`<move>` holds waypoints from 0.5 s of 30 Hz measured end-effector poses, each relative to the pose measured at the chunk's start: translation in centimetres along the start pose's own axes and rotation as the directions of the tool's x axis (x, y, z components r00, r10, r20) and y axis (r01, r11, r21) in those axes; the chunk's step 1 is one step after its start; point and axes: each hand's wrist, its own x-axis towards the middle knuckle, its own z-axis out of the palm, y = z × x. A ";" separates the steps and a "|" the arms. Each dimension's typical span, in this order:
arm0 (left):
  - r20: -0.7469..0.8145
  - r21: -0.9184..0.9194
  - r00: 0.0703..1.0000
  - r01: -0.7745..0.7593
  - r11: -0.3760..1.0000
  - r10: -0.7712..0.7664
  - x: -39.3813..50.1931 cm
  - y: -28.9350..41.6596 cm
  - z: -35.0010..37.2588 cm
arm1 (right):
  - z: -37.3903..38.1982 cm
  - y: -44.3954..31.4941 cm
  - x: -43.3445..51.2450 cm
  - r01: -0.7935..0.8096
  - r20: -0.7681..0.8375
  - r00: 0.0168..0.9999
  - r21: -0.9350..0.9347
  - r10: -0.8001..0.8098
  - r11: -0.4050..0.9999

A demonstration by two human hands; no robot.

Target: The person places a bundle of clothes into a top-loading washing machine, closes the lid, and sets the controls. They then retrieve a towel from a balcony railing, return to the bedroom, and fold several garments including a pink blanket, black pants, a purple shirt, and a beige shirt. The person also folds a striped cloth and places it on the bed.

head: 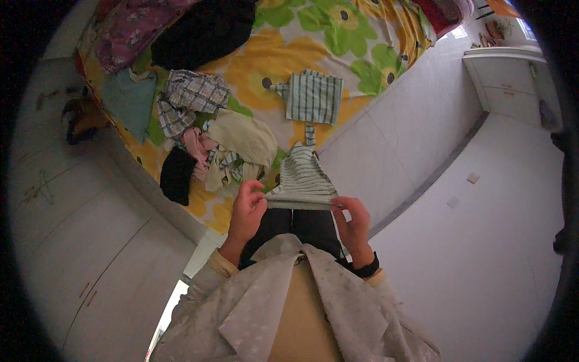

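Between my two hands a striped green-and-white garment [307, 174] is stretched out, its near edge pulled straight. My left hand [248, 209] pinches one corner of that edge, and my right hand [353, 221], with a black band at the wrist, pinches the other. The far part of the cloth rests at the edge of the bed. Just beyond it lies a folded striped cloth [314, 98] in similar colours. Left of it is a loose heap with a beige garment [244, 135], a pink cloth [199, 149] and a black cloth [177, 175].
A flowered sheet [280, 50] covers the bed. On it lie a plaid garment [199, 92], a light blue cloth [129, 102] and a black fluffy item [206, 34]. Wardrobe doors [86, 253] stand at left. A white cabinet [509, 88] is at far right, beyond the tiled floor [393, 140].
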 end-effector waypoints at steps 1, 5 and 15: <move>0.033 -0.002 0.999 0.001 1.000 -0.001 0.0 0.0 -0.1 | -0.1 0.0 -0.2 -0.053 -0.021 0.998 0.060 0.054 0.997; 0.232 0.130 0.958 -0.204 0.970 0.170 0.6 1.5 -0.4 | -0.9 -0.7 -0.1 -0.181 0.017 0.983 0.228 0.182 0.957; 0.238 0.565 0.873 -0.481 0.670 0.425 -1.3 5.3 2.0 | -2.7 -3.7 0.4 -0.042 0.130 0.991 0.037 0.037 0.998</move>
